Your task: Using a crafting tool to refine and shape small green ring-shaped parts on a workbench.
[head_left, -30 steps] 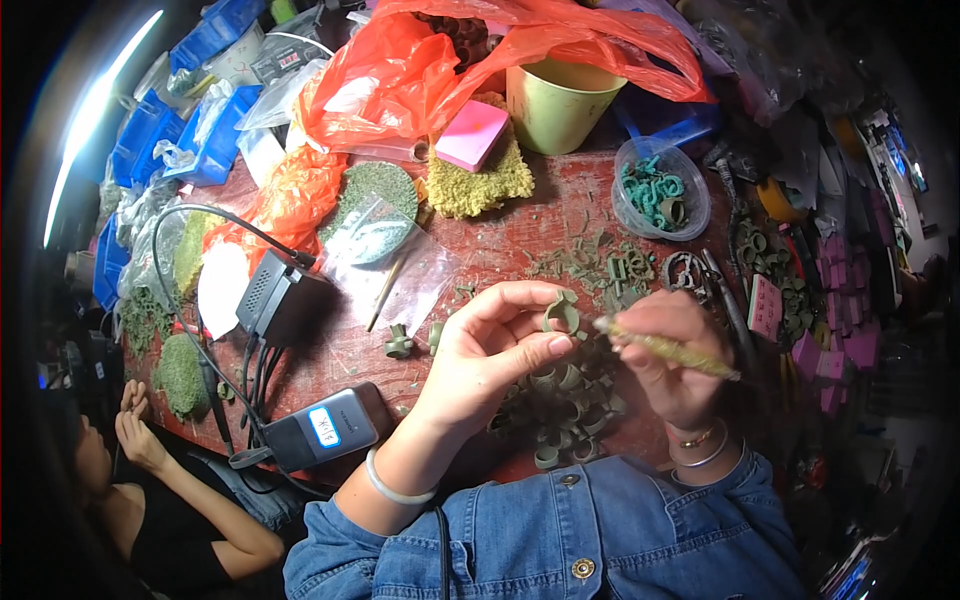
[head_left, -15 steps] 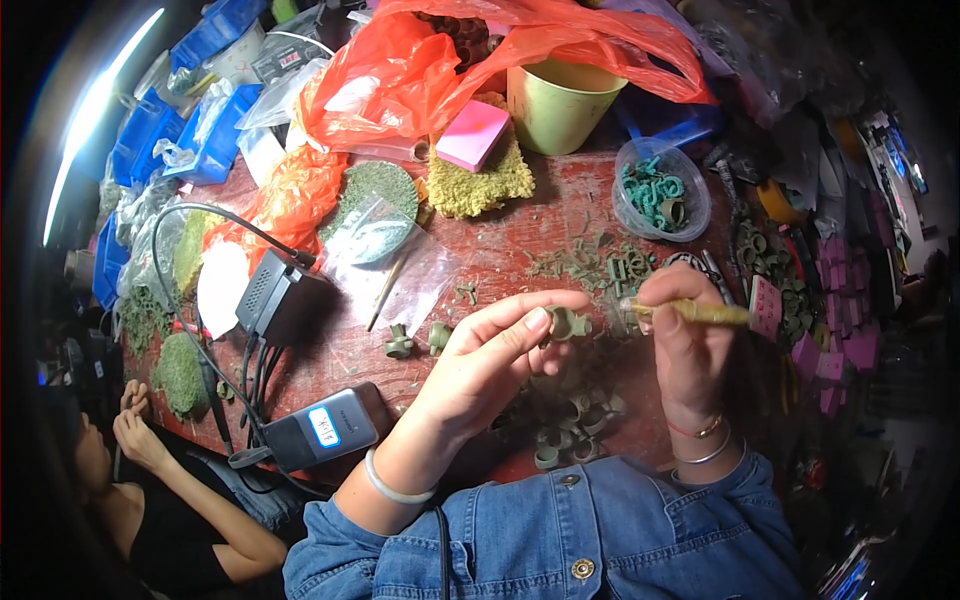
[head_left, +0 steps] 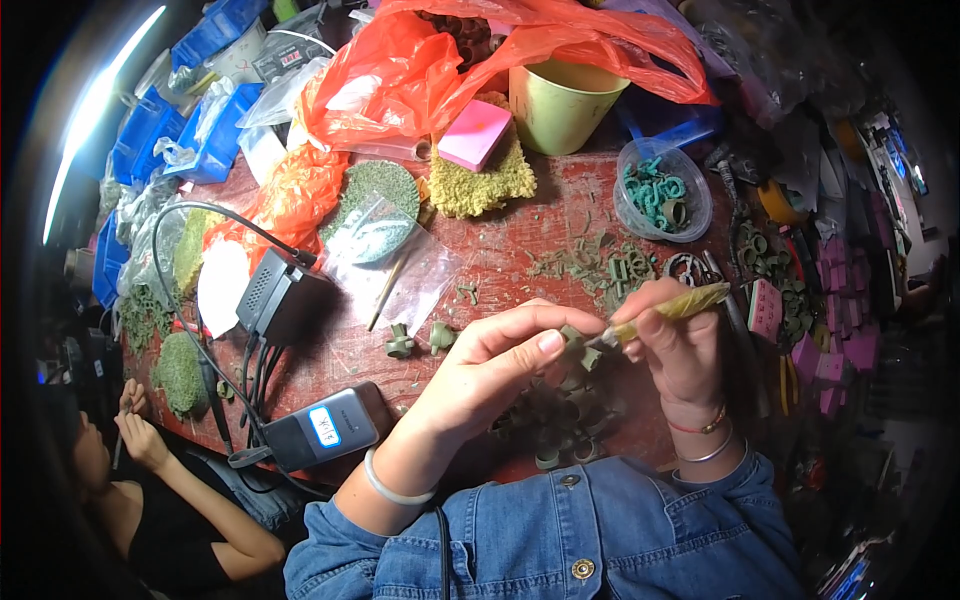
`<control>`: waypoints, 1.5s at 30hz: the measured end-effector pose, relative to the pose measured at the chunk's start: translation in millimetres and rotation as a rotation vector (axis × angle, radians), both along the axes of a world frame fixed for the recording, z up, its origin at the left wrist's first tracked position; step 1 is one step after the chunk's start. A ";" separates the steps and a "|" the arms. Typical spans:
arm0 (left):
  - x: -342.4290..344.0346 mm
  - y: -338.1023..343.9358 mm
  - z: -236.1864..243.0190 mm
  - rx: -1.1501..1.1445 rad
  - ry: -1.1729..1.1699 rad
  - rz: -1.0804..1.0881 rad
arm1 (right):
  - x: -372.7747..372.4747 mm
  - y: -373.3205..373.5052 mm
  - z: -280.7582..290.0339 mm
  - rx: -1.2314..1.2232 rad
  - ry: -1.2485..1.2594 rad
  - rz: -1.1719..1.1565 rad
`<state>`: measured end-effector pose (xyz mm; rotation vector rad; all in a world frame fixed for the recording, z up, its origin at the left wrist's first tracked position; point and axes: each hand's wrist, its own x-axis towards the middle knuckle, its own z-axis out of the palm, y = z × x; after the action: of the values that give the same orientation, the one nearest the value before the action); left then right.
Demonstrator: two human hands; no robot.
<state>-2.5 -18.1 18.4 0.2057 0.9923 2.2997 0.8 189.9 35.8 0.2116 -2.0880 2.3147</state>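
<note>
My left hand (head_left: pixel 480 380) is closed on a small olive-green hollow piece (head_left: pixel 576 348), held up over the bench. My right hand (head_left: pixel 680 360) grips a slim tool (head_left: pixel 685 303) with a yellow-wrapped handle, slanting down leftward so its pale tip is at the piece. Beneath and behind both hands lies a heap of similar green pieces (head_left: pixel 560 440), partly hidden. Two more pieces (head_left: pixel 399 341) stand left of my left hand on the red bench (head_left: pixel 555 200). Green scraps (head_left: pixel 610 262) are scattered beyond my fingers.
A black box (head_left: pixel 275 300) with cables and a grey device (head_left: pixel 350 430) sit left. Behind are red bags (head_left: pixel 380 90), a pale-green bucket (head_left: pixel 560 110) and a clear tub (head_left: pixel 665 200). Pink blocks (head_left: pixel 835 300) crowd the right. Another person's arm (head_left: pixel 205 505) is at lower left.
The piece in my left hand has turned and sits a little lower. My right hand has swung the tool round, so its handle now rises rightward and its tip meets the piece.
</note>
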 end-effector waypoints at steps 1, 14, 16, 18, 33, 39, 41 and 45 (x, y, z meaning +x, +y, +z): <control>0.0 -0.6 1.9 -0.067 0.010 -0.002 | 0.2 2.0 -0.5 0.000 0.000 0.001; -3.7 1.8 6.8 -1.012 0.722 0.424 | 0.9 6.4 2.6 0.063 -0.042 -0.010; -10.2 -4.5 -1.0 -1.236 0.892 0.775 | 0.3 4.4 3.5 0.055 -0.015 -0.018; -12.8 -14.1 1.1 -1.384 0.945 0.871 | 0.1 2.0 2.5 0.057 -0.007 -0.020; -6.6 -11.9 -3.8 -1.424 1.008 0.542 | -0.5 2.7 3.5 0.088 -0.016 -0.003; -7.2 2.3 -3.5 -0.483 0.273 0.474 | 1.0 1.7 1.4 0.183 0.088 -0.066; -8.6 2.0 -5.1 -0.200 -0.002 0.379 | 1.1 1.7 0.5 0.181 0.117 -0.070; -8.8 -1.3 -2.7 -0.116 -0.085 0.304 | -1.7 4.1 -3.1 0.099 0.170 -0.051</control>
<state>-11.2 -19.4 15.8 -0.0976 1.1755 2.4866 -0.9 194.1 32.7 0.3393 -2.0999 2.0874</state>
